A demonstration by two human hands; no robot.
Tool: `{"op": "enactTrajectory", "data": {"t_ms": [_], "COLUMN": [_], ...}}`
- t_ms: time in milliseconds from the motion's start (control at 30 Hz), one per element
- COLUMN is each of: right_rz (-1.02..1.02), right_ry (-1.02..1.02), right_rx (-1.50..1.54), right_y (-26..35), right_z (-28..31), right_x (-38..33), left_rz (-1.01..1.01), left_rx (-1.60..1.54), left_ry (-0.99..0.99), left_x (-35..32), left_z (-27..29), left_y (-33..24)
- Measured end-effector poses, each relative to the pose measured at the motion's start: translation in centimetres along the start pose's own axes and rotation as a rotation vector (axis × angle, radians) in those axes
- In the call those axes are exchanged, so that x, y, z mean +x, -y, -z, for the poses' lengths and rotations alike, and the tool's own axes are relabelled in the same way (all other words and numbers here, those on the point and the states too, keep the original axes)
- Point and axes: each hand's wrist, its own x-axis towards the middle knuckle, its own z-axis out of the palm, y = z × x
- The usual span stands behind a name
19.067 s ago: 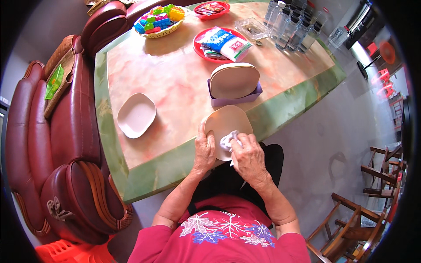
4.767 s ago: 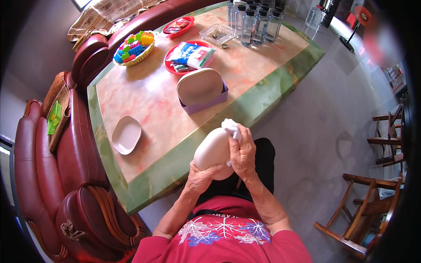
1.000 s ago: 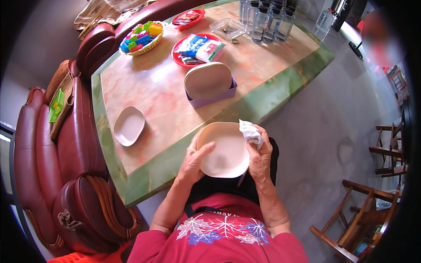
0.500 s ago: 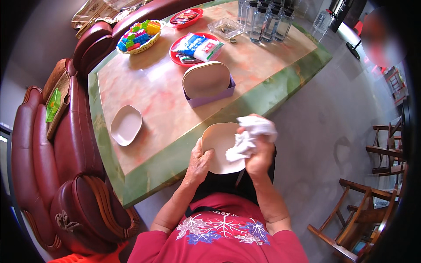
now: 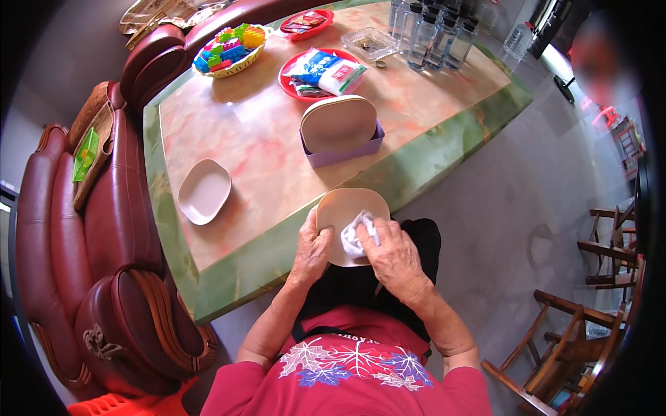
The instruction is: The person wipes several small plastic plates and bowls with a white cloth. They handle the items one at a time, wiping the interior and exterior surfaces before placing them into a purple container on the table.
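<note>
Left hand [image 5: 311,248] gripping a beige dish [image 5: 351,201] at its nine o'clock, fingers partly hidden, right hand [image 5: 394,258] at four o'clock holding white cloth [image 5: 352,239], partly covered

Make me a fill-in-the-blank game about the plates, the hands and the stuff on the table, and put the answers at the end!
1. A white cloth is in the ____ hand, while the left hand grips a beige plate.
2. The upright plates stand in a holder coloured ____.
3. A lone plate lies on the table, to the ____ of that holder.
4. A plastic packet lies on a round tray coloured ____.

Missing words: right; purple; left; red.
</note>
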Motion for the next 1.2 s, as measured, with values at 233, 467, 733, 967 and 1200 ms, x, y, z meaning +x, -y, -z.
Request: {"op": "enactTrajectory", "data": {"t_ms": [233,467,733,967,1200], "right_rz": [0.098,-0.056,-0.055,0.106,-0.047], "right_ry": [-0.166,-0.327,-0.002,0.146,-0.078], "right_rx": [0.397,0.019,-0.036,0.587,1.011], "right_y": [2.1,0.6,0.2,1.4,-2.0], "right_z": [-1.6,-3.7,-1.5,-0.7,0.6], "right_x": [2.0,5.6,2.1,1.4,2.1], "left_rz": [0.048,0.034,-0.108,-0.114,-0.062], "left_rx": [-0.083,-0.090,0.116,0.081,-0.120], "left_ry": [0.006,0.030,-0.059,-0.047,0.009], "left_x": [0.7,1.1,0.8,0.7,0.6], "left_z": [-0.6,-0.3,0.0,-0.2,0.0], "left_y": [-1.4,-0.5,0.9,0.4,0.5]}}
